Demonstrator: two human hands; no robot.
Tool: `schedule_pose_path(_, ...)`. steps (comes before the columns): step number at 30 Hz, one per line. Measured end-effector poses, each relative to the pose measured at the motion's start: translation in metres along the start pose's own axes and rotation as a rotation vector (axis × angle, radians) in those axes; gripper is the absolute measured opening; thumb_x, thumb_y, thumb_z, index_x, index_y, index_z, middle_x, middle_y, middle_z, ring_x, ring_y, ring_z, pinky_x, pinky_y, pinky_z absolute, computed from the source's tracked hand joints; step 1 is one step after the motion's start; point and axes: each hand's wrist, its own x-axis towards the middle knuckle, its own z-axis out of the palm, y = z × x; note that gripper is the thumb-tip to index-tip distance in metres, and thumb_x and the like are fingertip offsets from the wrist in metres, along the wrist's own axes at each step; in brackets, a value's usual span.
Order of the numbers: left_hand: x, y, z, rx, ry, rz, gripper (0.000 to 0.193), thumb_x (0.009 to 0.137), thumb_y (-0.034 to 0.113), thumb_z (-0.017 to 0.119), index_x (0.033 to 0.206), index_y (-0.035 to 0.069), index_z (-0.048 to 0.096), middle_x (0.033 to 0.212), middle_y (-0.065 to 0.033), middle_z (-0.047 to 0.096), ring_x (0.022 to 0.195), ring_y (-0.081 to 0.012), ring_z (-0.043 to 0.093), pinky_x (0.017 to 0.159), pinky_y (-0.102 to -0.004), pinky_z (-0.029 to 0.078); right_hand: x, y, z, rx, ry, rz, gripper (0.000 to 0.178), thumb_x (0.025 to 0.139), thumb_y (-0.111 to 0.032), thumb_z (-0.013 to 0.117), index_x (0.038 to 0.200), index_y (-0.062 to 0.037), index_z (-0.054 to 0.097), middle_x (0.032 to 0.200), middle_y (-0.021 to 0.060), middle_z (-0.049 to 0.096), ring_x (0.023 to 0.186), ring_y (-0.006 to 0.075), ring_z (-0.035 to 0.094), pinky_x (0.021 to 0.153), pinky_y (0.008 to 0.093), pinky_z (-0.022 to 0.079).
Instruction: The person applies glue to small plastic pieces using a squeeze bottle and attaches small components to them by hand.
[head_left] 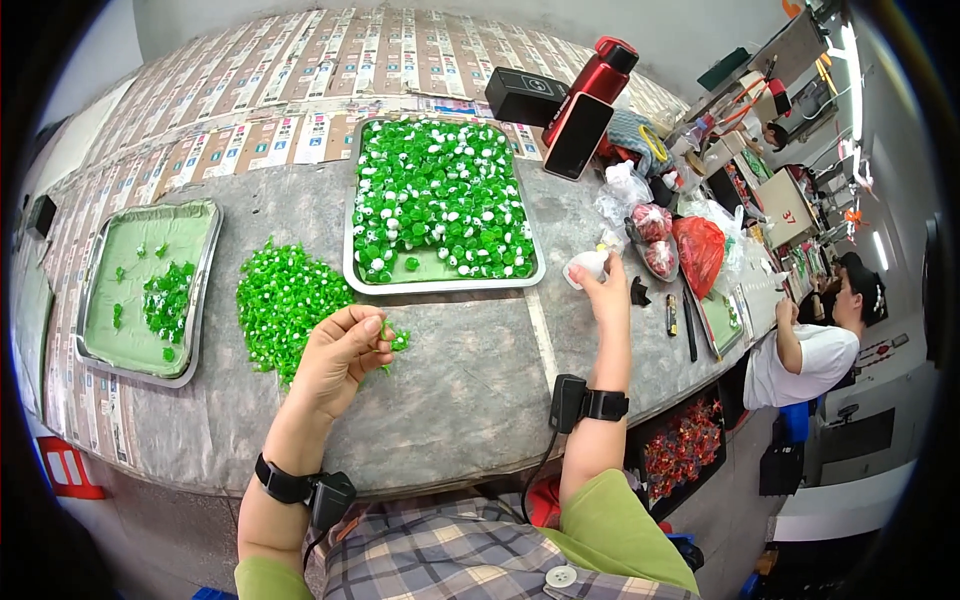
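My left hand (345, 358) is closed in a pinch on a small green plastic piece (400, 340), above the grey table cover, just right of a loose heap of green-and-white pieces (285, 305). At the right, my right hand (606, 292) wraps its fingers round a small white squeeze bottle (588, 266). Beyond both hands lies a metal tray (445, 289), filled with many green and white round pieces. Another tray (118, 300) at the far left has a green lining and a small cluster of green pieces in it.
A phone (578, 138) leans against a red flask (612, 58) beside a black box (525, 97). A red plastic bag (699, 252) and clear bags crowd the right side. A bin of red pieces (682, 450) stands below the table edge; a person in white (805, 362) sits at the far right.
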Motion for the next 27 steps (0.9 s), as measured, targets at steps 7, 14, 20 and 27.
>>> schedule_pose_path(7, -0.003, 0.001, -0.002, -0.057, -0.014, -0.02, 0.012, 0.078, 0.008, 0.055, 0.088, 0.003, 0.055, 0.077, -0.0073, 0.059, 0.066, -0.0113, 0.058, 0.06, -0.0223, 0.05, -0.004, -0.039, 0.005, 0.445, -0.069, -0.022, 0.036, 0.075, -0.019, 0.061, 0.103, 0.0004, 0.047, 0.094, 0.0086, 0.058, 0.079, 0.0142, 0.055, 0.064, 0.0232, 0.043)
schedule_pose_path(14, -0.002, -0.002, -0.008, -0.16, -0.055, -0.016, 0.011, 0.077, 0.009, 0.056, 0.086, 0.003, 0.055, 0.073, -0.0062, 0.058, 0.064, -0.0131, 0.057, 0.059, -0.0224, 0.049, -0.055, -0.163, 0.017, 0.705, -0.195, -0.261, 0.045, 0.073, -0.033, 0.063, 0.098, 0.0, 0.048, 0.084, 0.0057, 0.055, 0.074, 0.0102, 0.052, 0.063, 0.0213, 0.04)
schedule_pose_path(20, 0.002, -0.008, -0.011, -0.186, -0.093, -0.033, 0.01, 0.078, 0.01, 0.057, 0.086, 0.004, 0.054, 0.074, -0.0058, 0.058, 0.065, -0.0116, 0.057, 0.059, -0.0224, 0.049, -0.085, -0.165, 0.039, 0.807, -0.125, -0.256, 0.048, 0.062, -0.034, 0.073, 0.087, -0.0015, 0.048, 0.079, -0.0004, 0.046, 0.069, 0.006, 0.045, 0.061, 0.0171, 0.035)
schedule_pose_path(27, 0.003, -0.008, -0.009, -0.159, -0.098, -0.043, 0.009, 0.077, 0.012, 0.057, 0.082, 0.004, 0.054, 0.074, -0.0053, 0.058, 0.062, -0.0108, 0.056, 0.059, -0.0231, 0.049, -0.097, -0.161, 0.045, 0.78, -0.124, -0.332, 0.051, 0.06, -0.04, 0.073, 0.083, -0.0027, 0.046, 0.071, 0.0007, 0.046, 0.061, 0.0072, 0.041, 0.054, 0.0189, 0.033)
